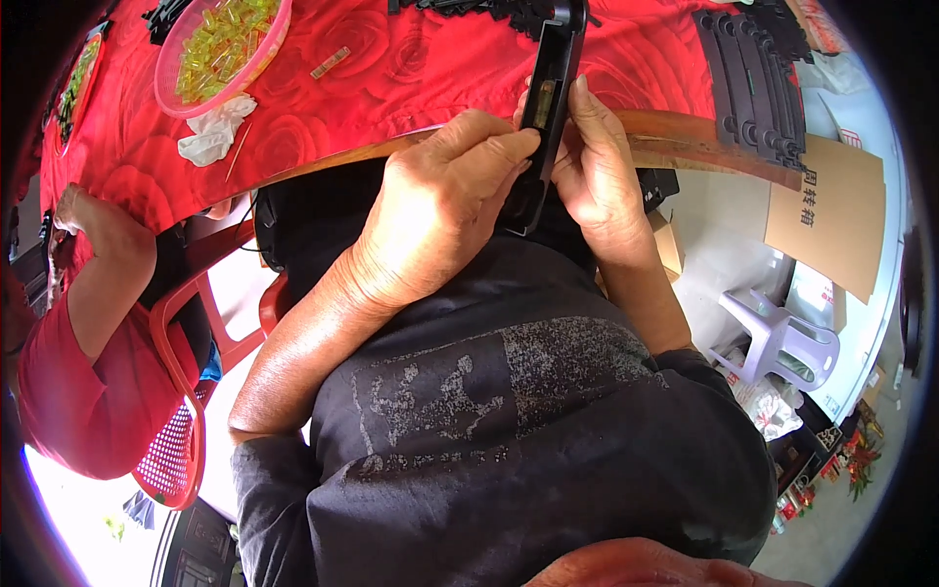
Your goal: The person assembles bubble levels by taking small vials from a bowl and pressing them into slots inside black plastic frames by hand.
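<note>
A long black plastic spirit level body (562, 59) stands lengthwise before my chest, over the table's near edge. In its open channel sits a small yellow-green vial (545, 104). My right hand (599, 161) grips the body from the right, thumb along its side and fingers behind. My left hand (445, 196) is closed at the left side, a fingertip pressed into the channel at the vial's lower end; its thumb is hidden. Many similar yellow vials (230, 44) fill a pink basket (168, 78) at the far left. One loose vial (331, 63) lies on the red cloth.
A red rose-patterned cloth (391, 54) covers the table. Black strip-like parts (753, 83) lie at the right, others (479, 8) at the back. Crumpled white tissue (217, 129) and a thin stick (238, 152) lie left. Another person's arm (112, 259) rests at the left edge.
</note>
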The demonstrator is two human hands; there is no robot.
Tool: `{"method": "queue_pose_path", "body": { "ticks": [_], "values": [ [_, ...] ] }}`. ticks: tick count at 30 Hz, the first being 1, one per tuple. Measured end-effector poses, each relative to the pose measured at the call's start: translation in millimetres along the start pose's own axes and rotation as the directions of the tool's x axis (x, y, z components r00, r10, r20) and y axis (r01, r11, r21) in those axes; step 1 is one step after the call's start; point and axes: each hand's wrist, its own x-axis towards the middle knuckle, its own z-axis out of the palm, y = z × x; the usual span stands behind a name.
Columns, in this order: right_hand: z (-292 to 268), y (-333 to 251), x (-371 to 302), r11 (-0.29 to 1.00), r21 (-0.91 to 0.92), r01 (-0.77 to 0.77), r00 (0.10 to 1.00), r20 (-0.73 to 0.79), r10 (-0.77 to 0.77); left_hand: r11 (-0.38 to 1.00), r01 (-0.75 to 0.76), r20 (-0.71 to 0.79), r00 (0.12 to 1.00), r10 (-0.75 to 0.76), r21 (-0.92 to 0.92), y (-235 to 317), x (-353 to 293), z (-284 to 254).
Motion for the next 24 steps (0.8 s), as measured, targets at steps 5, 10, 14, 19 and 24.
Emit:
{"method": "queue_pose_path", "body": {
  "ticks": [5,10,14,19,24],
  "values": [
    [1,-2,0,1.000,0.012,-0.003,1.000,0.004,0.002,0.998,-0.048,0.039,0.998,0.046,0.035,2,-2,-7],
    [-3,-2,-1,0.995,0.091,-0.041,0.982,0.189,0.023,0.995,0.018,-0.031,0.999,-0.015,0.099,11,11,-16],
    [-2,1,-3,0.985,0.152,-0.077,0.984,0.169,0.051,0.979,-0.126,-0.097,0.985,0.143,0.163,-2,17,-3],
    [1,2,-6,0.977,0.192,-0.094,0.981,0.183,0.058,0.966,-0.158,-0.061,0.983,0.173,0.203,-8,14,1],
    [1,2,-8,0.990,0.127,-0.058,0.984,0.172,0.035,0.973,-0.148,-0.065,0.985,0.162,0.179,-10,9,4]
  ]
}}
